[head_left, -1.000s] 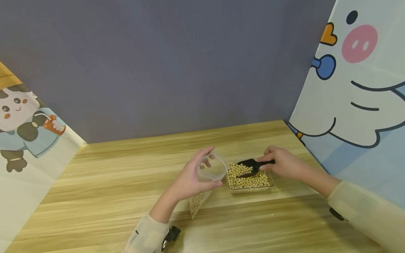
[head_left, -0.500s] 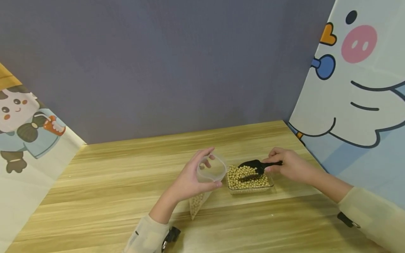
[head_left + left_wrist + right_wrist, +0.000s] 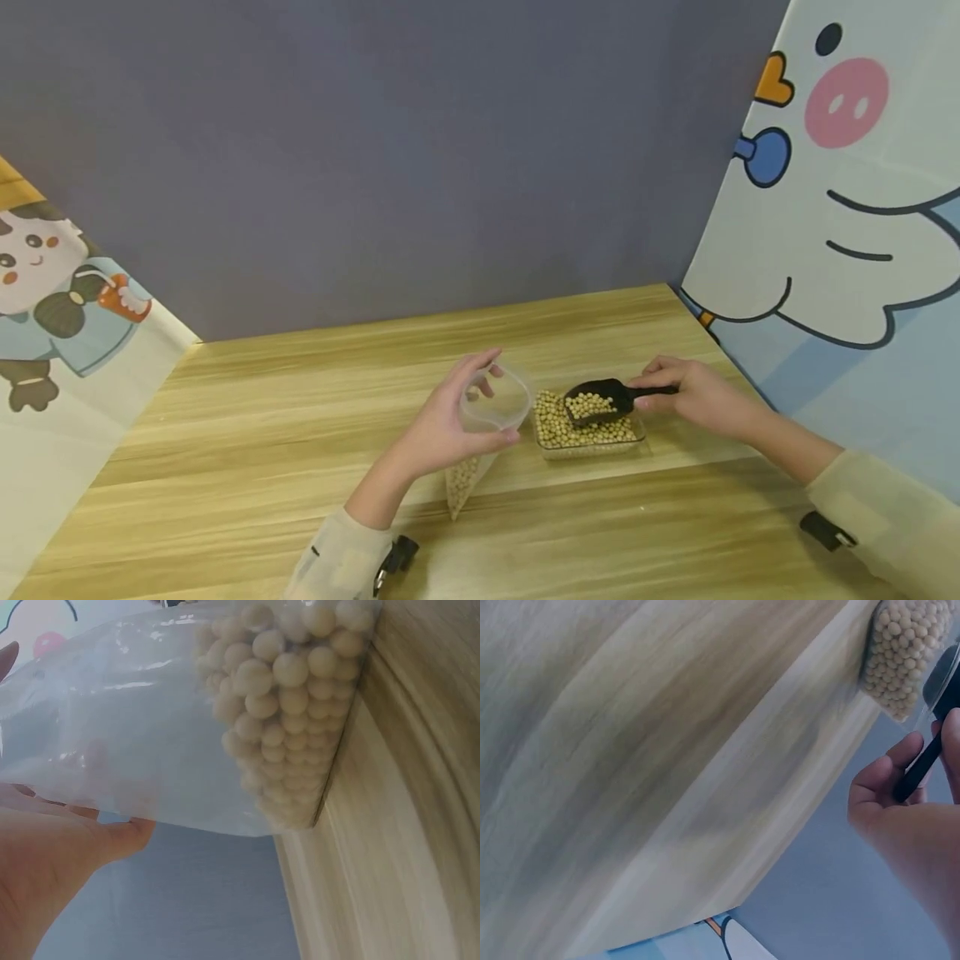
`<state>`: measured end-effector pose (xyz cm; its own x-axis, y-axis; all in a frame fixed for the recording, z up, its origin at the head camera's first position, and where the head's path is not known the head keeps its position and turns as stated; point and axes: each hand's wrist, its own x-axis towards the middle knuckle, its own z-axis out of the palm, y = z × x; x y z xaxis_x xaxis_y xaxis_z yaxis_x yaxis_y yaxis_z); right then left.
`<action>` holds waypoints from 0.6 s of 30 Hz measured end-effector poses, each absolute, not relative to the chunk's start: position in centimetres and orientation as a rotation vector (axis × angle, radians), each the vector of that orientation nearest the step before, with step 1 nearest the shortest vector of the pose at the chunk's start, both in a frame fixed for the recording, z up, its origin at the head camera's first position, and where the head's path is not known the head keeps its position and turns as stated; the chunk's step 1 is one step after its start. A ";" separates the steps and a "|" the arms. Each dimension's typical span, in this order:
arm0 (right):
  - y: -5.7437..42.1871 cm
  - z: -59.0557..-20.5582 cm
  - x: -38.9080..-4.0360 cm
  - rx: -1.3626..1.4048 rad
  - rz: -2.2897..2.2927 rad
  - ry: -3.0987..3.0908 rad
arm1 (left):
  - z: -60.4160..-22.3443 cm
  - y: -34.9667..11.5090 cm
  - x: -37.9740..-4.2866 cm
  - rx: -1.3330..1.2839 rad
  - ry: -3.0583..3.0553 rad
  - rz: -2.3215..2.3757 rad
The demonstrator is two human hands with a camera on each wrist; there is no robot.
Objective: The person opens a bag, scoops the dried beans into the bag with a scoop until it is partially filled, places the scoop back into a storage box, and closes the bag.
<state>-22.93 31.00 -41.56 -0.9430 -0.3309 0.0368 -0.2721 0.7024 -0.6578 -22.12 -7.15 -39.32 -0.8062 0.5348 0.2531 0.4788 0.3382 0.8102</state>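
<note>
My left hand (image 3: 438,427) holds a clear plastic bag upright by its mouth, thumb on the near side and fingers on the far side, keeping the mouth wide. Soybeans fill the bottom of this bag (image 3: 172,742), which stands on the table just left of a clear rectangular container (image 3: 596,451). In my right hand (image 3: 697,398) is the handle of a black scoop (image 3: 621,393), pinched between thumb and fingers. A heap of soybeans (image 3: 588,406) lies in the scoop. Its bowl is over the container, which is full of more soybeans (image 3: 550,423).
The wood-grain table (image 3: 300,433) spreads out around the container. A grey panel (image 3: 420,167) rises along its far edge. Cartoon-printed panels border the right (image 3: 847,217) and left (image 3: 67,317) sides.
My right hand has drawn back to the right. The scoop, earlier dug into the soybeans, has levelled and now carries a load. The left hand and bag stay almost in place.
</note>
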 end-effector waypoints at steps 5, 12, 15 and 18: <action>31.1 -40.7 -22.8 -0.455 -1.075 2.829 | -39.3 -7.1 -22.0 0.969 2.529 1.442; 30.3 -36.3 -23.0 -0.522 -0.950 2.963 | -39.4 -6.6 -22.4 0.966 2.540 1.401; 29.2 -33.9 -22.9 -0.597 -0.911 2.994 | -39.4 -6.3 -22.5 0.962 2.538 1.401; 27.8 -31.9 -22.7 -0.670 -0.866 3.008 | -39.5 -6.0 -22.5 0.971 2.530 1.412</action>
